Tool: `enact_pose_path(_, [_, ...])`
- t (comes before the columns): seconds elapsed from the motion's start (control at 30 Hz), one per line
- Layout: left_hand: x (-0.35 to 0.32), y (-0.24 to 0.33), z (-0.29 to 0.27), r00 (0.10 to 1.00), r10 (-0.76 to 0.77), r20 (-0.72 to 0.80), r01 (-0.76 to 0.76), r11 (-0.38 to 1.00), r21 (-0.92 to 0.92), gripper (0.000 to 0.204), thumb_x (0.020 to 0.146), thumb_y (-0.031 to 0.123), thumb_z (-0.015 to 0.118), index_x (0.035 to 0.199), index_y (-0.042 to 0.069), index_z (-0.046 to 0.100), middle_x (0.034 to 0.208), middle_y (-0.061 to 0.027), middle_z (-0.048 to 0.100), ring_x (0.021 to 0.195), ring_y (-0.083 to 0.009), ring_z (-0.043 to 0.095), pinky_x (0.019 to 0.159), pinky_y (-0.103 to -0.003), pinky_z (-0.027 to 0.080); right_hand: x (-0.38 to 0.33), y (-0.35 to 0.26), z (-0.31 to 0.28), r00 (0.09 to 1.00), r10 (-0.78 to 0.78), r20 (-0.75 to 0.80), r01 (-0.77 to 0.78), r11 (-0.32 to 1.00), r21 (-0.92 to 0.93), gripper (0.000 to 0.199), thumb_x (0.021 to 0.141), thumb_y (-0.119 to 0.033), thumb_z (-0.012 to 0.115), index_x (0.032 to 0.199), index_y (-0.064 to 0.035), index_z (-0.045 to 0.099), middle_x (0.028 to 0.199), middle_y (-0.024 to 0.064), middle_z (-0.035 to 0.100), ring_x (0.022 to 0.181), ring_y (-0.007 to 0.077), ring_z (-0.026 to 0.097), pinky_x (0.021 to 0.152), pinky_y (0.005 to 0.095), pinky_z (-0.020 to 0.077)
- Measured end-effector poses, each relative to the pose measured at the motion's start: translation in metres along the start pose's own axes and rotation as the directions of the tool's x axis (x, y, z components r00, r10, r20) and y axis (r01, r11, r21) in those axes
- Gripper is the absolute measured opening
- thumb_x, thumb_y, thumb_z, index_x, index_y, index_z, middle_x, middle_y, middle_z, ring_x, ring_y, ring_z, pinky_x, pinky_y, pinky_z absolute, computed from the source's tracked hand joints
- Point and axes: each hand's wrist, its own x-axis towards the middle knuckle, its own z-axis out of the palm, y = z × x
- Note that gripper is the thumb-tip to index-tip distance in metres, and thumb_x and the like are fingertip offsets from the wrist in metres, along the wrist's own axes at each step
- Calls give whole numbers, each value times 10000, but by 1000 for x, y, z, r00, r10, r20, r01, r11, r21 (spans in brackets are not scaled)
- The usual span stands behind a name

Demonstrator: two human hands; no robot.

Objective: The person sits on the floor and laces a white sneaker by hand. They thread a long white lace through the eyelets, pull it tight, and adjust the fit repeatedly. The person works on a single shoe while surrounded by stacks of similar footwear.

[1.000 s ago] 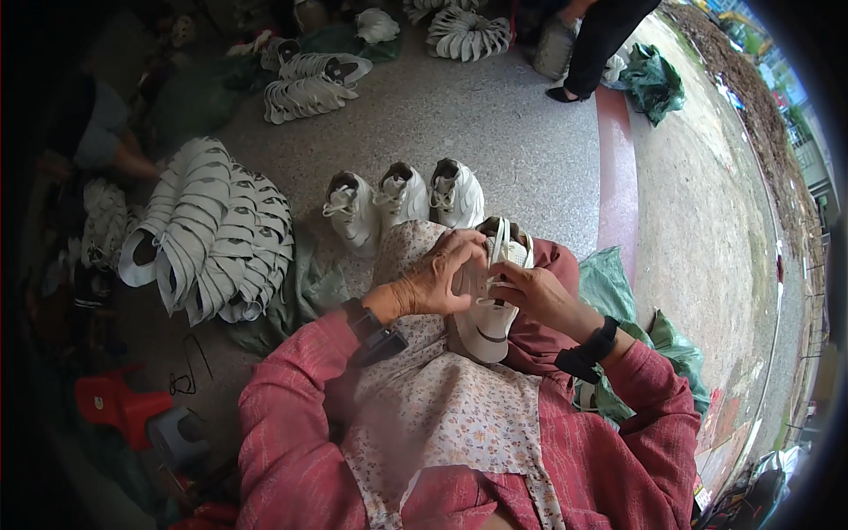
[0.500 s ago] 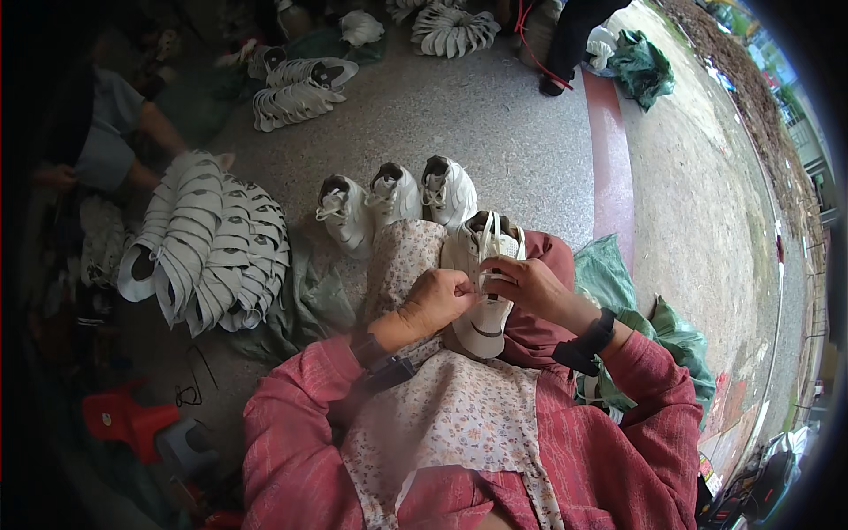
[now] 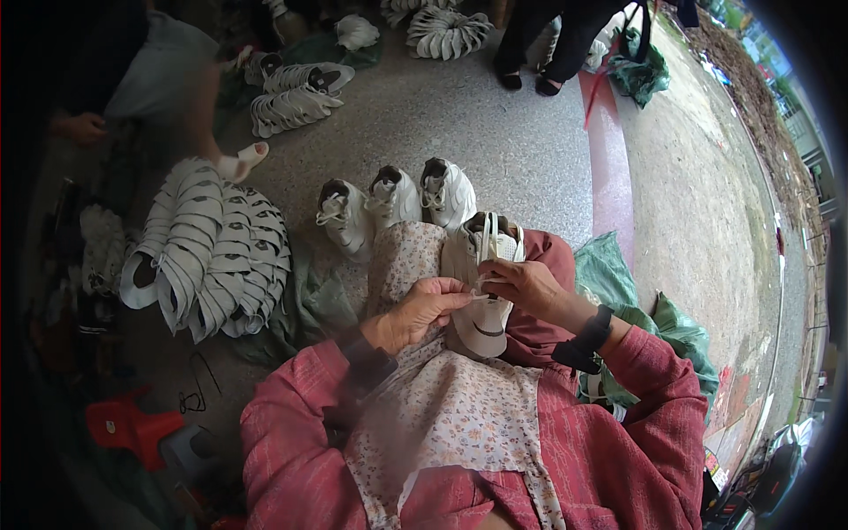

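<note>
A white sneaker lies across my lap, its toe toward me and its dark opening facing away. My left hand is at the shoe's left side, thumb and forefinger pinched on a white shoelace. From the right, my right hand bends over the lacing, its fingers closed on the lace too; the exact grip is partly hidden. Long lace loops run up over the tongue. Just beyond my knee stand three more white sneakers with laces in them.
At the left, white shoe uppers are stacked in rows, with more stacks farther off. Green sacks lie at my right. A red stool sits at lower left. One person stands ahead; another is at far left.
My left hand has turned and its fingers reach out more over the shoe's lacing. The person at the left has stepped, showing a foot; the one ahead has shifted left.
</note>
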Motion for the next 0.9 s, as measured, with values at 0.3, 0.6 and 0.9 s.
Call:
enact_pose_path(0.3, [29,26,9,629,776,48,-507,363,781,294,906,56,561,1199,31,571,1139,-72,594,1038,-177,563,887,-320,465,5,12,4,996,-81,36,85,989,-122,254,937,-186,630,1171,-92,604,894,129,709,765,338,697,655,422,552])
enact_pose_path(0.6, [49,17,-7,717,679,158,-578,452,679,309,983,187,517,1240,17,527,1343,-150,534,1319,-251,465,1120,-357,346,21,-25,-22,959,20,284,175,747,-642,249,898,-103,592,1087,9,474,782,89,618,697,322,683,592,422,521])
enact_pose_path(0.9, [51,19,-16,789,556,262,-595,584,552,441,969,378,540,1224,20,501,1337,-160,527,1313,-237,444,1154,-381,291,37,-43,-54,970,210,123,-225,966,125,245,1033,-201,530,1180,-5,544,850,112,639,726,200,645,654,354,543])
